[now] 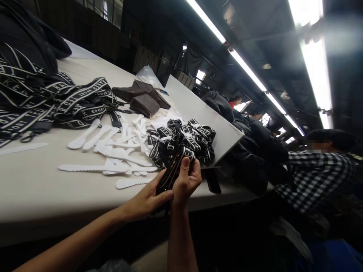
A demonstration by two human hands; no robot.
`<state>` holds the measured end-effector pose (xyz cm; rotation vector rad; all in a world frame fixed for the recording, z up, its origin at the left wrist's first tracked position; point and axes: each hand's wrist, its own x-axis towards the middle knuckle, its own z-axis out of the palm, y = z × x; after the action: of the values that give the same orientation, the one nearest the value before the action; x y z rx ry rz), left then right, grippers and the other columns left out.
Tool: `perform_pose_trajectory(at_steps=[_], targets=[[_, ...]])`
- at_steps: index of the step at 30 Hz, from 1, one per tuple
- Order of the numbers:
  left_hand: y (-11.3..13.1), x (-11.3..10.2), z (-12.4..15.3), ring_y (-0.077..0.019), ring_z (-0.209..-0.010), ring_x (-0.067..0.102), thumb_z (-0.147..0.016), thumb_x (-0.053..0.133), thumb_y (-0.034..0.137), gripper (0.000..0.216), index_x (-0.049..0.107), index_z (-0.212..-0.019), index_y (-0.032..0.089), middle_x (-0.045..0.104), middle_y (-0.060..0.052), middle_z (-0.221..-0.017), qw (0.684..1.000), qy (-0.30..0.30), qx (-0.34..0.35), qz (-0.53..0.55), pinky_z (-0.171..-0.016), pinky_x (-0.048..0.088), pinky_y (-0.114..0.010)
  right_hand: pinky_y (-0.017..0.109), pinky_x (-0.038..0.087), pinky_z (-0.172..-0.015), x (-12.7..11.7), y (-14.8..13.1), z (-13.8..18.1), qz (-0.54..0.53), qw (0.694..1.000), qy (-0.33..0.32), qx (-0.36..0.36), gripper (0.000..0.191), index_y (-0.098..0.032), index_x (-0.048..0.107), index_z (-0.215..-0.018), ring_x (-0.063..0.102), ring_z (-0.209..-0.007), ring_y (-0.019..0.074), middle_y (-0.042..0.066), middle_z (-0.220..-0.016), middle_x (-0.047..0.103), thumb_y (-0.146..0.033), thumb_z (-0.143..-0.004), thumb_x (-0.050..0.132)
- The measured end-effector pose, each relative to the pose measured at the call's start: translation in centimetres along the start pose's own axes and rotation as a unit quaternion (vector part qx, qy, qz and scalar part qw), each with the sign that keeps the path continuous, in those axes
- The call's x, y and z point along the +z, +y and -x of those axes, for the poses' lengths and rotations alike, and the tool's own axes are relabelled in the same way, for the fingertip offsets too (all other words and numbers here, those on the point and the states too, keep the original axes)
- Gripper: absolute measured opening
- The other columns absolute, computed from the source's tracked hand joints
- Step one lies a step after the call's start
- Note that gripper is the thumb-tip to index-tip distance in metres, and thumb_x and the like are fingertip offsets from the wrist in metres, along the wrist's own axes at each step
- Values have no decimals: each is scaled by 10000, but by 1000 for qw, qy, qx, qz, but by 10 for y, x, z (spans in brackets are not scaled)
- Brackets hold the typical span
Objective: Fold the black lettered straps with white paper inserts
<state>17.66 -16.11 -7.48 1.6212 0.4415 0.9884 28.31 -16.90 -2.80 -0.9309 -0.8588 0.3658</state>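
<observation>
Both my hands grip one folded black strap (173,166) with white edge lines and white lettering, just above the table's front edge. My left hand (151,197) is wrapped round the lower end of the folds, thumb on top. At the upper end, my right hand (185,181) pinches the folded layers between thumb and curled fingers. Right behind them lies a pile of similar rolled straps (202,134), black with white print. To the left, several flat white strips with wavy edges (119,151) are scattered over the table.
Loose lettered straps (76,100) heap on the table (93,196) at left, beside a black bag (25,34). Dark brown folded pieces (144,104) lie farther back near a clear plastic bag (149,76). A white board (195,105) slopes at right. A person in a checked shirt (314,177) works there.
</observation>
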Motion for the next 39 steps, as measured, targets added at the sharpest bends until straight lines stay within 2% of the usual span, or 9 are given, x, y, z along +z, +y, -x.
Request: perform_pose_trajectory(at_steps=[5,10,15,20,25,28,31,36,39], targets=[[-7,2,7,-339,-1453,355,-964,425,692,758,431,-1506,163,454,-118,-1541,996,76,-42,23,-1259,210,-438,243,479,-629,5,10,10,85,989,101,-64,343,-149,647,-803,570,-656,144,15,-711,640,-481,-878,684],[9,-12,11,-281,-1282,546,-1049,351,561,547,550,-1429,221,616,-61,-1380,992,25,-61,109,-1176,370,-419,259,479,-642,4,14,15,85,989,112,-51,370,-138,662,-817,573,-664,152,14,-716,643,-502,-846,721],[7,-17,15,-248,-1205,580,-1046,482,358,418,549,-1438,230,645,-81,-1289,991,107,52,-59,-1088,438,-374,263,483,-740,8,14,15,85,989,112,-46,382,-162,653,-858,585,-815,165,30,-888,613,-539,-842,712],[-19,0,25,-238,-1164,555,-1063,411,235,515,344,-1559,355,596,-87,-1269,926,194,197,-255,-1017,478,-387,314,554,-827,21,9,22,-102,988,49,106,381,-204,595,-1128,673,-890,181,53,-1007,687,-507,-904,650],[-25,-7,35,-274,-1456,317,-1073,350,346,592,118,-1616,322,299,-103,-1586,970,99,154,-157,-1233,286,-477,327,605,-896,27,5,20,-223,930,-21,291,306,-186,689,-1032,721,-966,190,55,-1030,746,-458,-894,659],[-19,-18,38,-257,-1492,283,-1051,358,225,663,28,-1617,328,255,-94,-1620,973,63,151,-162,-1245,262,-459,253,624,-842,30,13,14,-255,904,-19,342,242,-206,733,-952,734,-934,162,26,-979,765,-431,-868,699],[-15,-21,39,-288,-1441,386,-1001,344,95,743,-4,-1612,336,330,-140,-1571,951,125,128,-251,-1175,393,-495,206,624,-810,39,23,9,-278,888,-27,365,210,-207,749,-929,734,-901,140,14,-955,768,-401,-850,733],[-23,-32,42,-376,-1038,674,-906,510,38,972,-112,-1590,338,582,-186,-1246,857,217,21,-467,-789,627,-543,146,590,-810,69,36,17,-258,897,-18,358,142,-207,734,-938,715,-849,88,-21,-883,752,-331,-870,731],[-27,-55,54,-343,-1036,682,-956,508,131,820,41,-1597,343,589,-157,-1256,870,225,33,-439,-837,618,-508,156,582,-760,88,43,27,-226,918,-74,317,191,-223,719,-943,701,-816,89,-35,-882,746,-336,-808,793]])
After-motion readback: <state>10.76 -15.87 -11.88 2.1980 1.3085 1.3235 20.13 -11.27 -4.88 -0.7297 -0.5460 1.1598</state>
